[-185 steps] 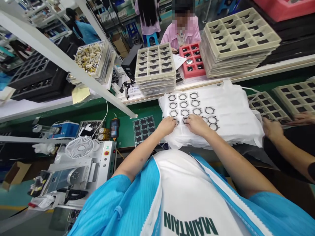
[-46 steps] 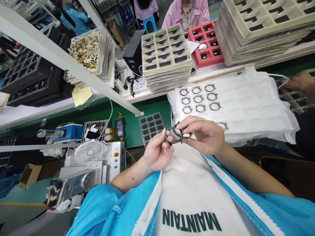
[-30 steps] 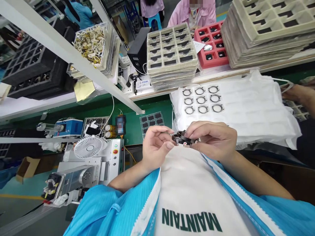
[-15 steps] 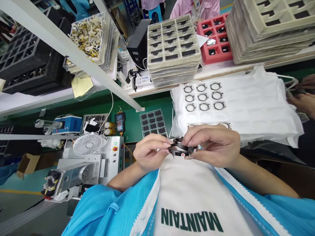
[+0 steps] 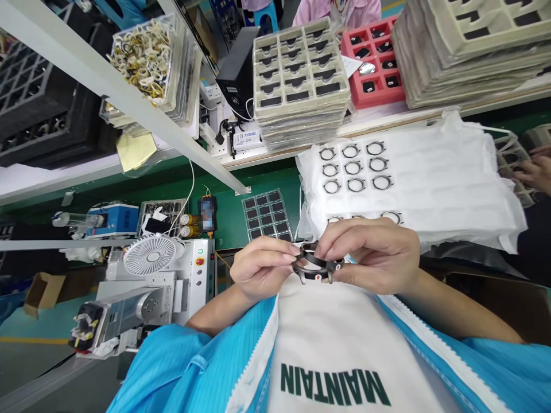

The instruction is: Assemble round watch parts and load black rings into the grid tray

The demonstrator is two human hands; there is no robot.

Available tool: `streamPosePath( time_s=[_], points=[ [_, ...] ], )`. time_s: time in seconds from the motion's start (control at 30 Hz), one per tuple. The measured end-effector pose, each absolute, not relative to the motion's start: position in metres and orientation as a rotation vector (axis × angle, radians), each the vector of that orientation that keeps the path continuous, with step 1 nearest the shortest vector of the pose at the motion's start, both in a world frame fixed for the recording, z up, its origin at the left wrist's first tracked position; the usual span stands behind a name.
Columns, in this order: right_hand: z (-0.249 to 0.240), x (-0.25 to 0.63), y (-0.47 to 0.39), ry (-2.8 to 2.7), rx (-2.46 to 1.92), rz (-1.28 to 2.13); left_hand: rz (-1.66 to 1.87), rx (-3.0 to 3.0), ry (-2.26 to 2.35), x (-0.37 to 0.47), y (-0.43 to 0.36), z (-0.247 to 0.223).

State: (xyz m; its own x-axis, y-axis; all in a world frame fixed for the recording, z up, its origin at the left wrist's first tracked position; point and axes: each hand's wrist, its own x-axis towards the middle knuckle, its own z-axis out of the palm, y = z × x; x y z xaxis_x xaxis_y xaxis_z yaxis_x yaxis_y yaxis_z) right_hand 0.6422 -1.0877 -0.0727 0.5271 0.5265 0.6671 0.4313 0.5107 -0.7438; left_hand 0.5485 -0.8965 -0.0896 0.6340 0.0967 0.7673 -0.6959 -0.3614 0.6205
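Note:
Close to my chest, a black watch case (image 5: 310, 273) with small red-and-white stickers on its side is held between both hands. The thumb and fingers of my left hand (image 5: 263, 268) pinch its left edge. My right hand (image 5: 373, 255) grips a dark ring (image 5: 313, 257) that sits tilted over the case, and its thumb lies by the case's right side. Whether the ring touches the case all round, I cannot tell. Just beyond my hands, several round watch frames (image 5: 353, 167) lie in rows on a white covered tray (image 5: 426, 189).
A clear tray of dark screens (image 5: 267, 215) lies on the green bench. Behind stand stacked cream trays (image 5: 301, 109) and a red tray (image 5: 374, 94). At left are a white fan (image 5: 154, 256) and a machine. Another person's hand (image 5: 538, 169) works at the far right.
The dark ring and watch case have tilted slightly in my fingers, and the case shows a bit lower. At the far right, the other person's hand has shifted and a tray shows beside it.

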Motion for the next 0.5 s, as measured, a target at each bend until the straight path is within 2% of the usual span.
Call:
streamPosePath(
  time_s=[0.5],
  points=[
    [-0.064,0.652,-1.091,-1.168,-1.256,0.16,0.825,1.7,-0.447,0.553,-0.891,-0.106]
  ],
)
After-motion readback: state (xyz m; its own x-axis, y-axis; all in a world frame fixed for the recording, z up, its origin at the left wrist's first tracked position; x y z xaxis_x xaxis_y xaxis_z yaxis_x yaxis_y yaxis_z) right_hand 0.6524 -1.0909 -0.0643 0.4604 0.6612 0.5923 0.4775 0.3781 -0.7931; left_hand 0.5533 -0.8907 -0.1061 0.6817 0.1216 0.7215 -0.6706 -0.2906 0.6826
